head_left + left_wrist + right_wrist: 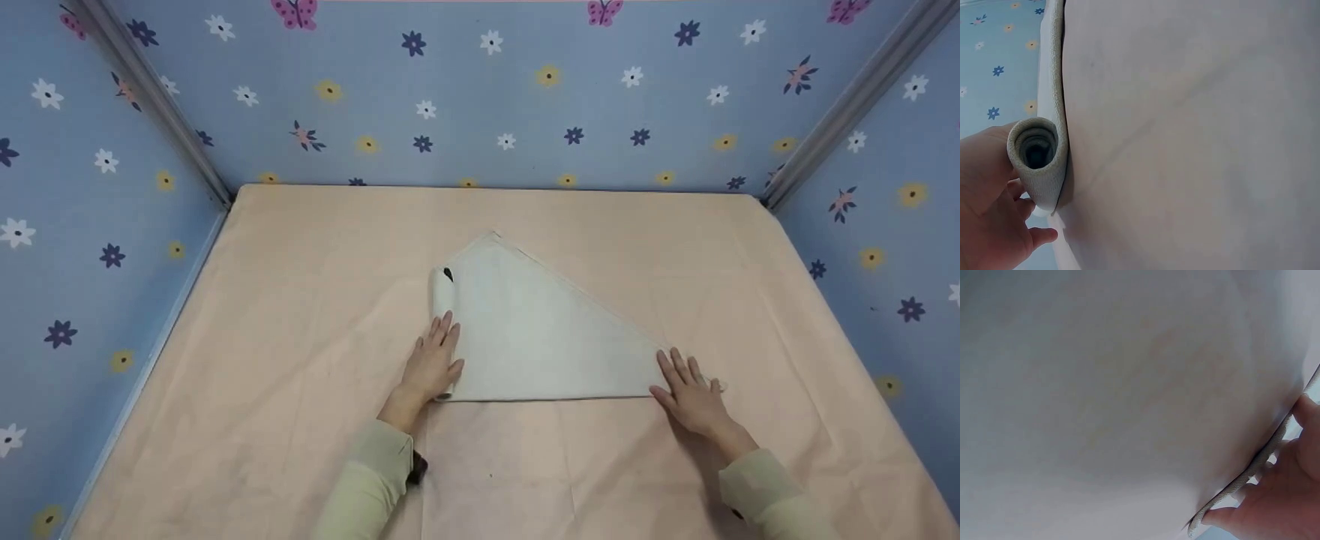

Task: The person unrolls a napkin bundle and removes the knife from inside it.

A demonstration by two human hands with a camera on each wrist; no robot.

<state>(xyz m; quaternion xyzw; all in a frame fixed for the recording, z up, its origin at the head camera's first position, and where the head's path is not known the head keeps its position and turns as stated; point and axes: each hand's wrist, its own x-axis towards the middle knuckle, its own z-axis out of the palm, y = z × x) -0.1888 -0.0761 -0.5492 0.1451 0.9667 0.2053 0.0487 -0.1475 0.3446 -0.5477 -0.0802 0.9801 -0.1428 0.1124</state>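
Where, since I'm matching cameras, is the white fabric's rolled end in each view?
Head: the rolled end is just left of centre, partly under the left hand.
Left wrist: at left, its spiral opening showing.
Right wrist: not in it.
Shared landmark: the fabric's near edge.

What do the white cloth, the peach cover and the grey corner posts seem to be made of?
White cloth: apparently woven or knitted fabric, matte; its rolled end shows a thick, textured edge.
Peach cover: probably fabric, dull, softly creased.
Grey corner posts: perhaps metal, smooth with straight edges, though plastic is possible.
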